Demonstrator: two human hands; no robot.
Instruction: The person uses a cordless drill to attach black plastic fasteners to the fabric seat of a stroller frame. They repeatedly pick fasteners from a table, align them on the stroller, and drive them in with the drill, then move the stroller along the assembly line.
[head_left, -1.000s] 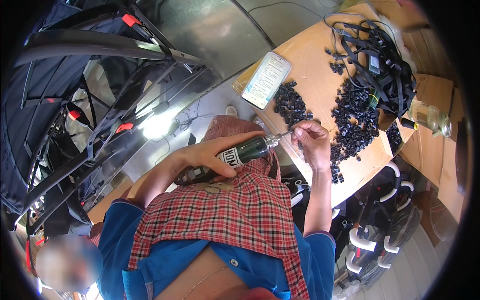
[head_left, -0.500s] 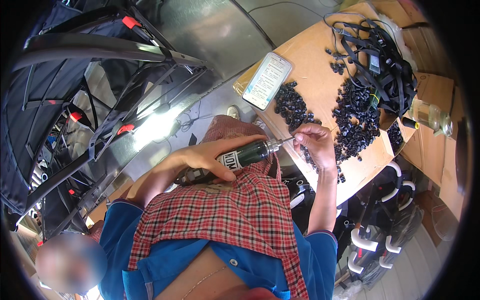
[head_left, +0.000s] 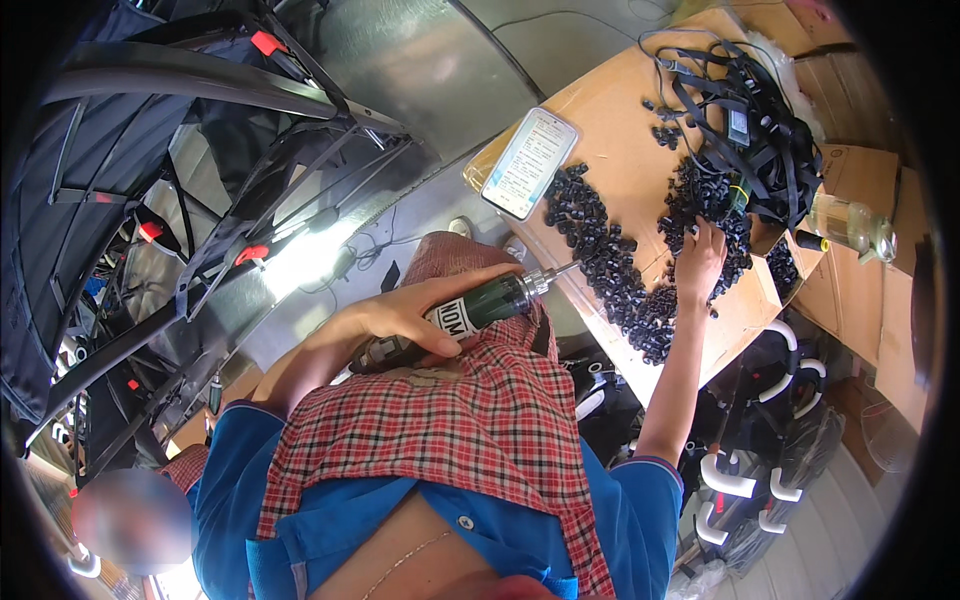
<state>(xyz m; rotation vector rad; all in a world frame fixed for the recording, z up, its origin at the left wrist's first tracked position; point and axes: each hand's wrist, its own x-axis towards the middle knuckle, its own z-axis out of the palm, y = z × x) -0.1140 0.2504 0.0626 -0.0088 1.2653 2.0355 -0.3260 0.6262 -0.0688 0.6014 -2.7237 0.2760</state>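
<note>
My left hand (head_left: pixel 405 315) is wrapped round a dark green inline power screwdriver (head_left: pixel 492 303) with a white label, held across my lap. Its silver chuck and thin bit (head_left: pixel 565 268) point right, towards the table edge, and I see nothing on the bit's tip. My right hand (head_left: pixel 703 262) reaches over the table into the right-hand heap of small black plastic parts (head_left: pixel 683 205). Its fingers are bent and closed down among the parts; their tips are partly hidden, so what they hold cannot be made out. Another heap of similar black parts (head_left: pixel 592 232) lies nearer to me.
A lit phone (head_left: pixel 530 163) lies at the cardboard-covered table's (head_left: pixel 628 135) left edge. Black straps (head_left: pixel 775 130) pile up at the far right, beside a clear bottle (head_left: pixel 850 228). Black frames with red clips (head_left: pixel 250 252) stand left. White curved handles (head_left: pixel 727 478) sit below the table. Another person is at lower left.
My right hand has left the screwdriver's bit and moved right and away from me into the black parts. The left hand keeps its hold on the screwdriver, nearly still.
</note>
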